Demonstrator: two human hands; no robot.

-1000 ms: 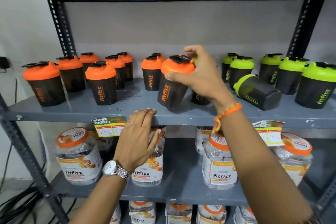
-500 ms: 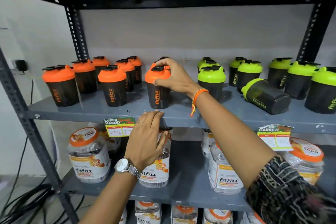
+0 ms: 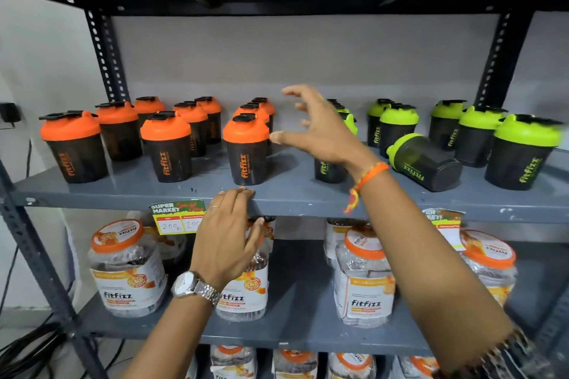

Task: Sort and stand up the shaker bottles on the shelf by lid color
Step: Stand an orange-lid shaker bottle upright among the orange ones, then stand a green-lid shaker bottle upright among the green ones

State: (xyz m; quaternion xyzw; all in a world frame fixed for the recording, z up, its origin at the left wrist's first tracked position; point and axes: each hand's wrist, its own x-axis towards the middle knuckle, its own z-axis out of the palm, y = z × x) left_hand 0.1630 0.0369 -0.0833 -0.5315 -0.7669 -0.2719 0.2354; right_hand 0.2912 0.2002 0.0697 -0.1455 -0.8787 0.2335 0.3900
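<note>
Even indoor light, soft shadows, wide-angle bending and blur at edges.

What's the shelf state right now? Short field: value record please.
orange-lid shakers: all upright, grouped on the left of the top shelf
green-lid shakers: grouped on the right, upright except one
tipped green shaker: on its side, lid toward the left
right hand: open, fingers spread, above the shelf between the two groups, holding nothing
left hand: fingertips on the shelf's front edge
lower shelf: Fitfizz jars with orange lids
remaining: stand the tipped green shaker
</note>
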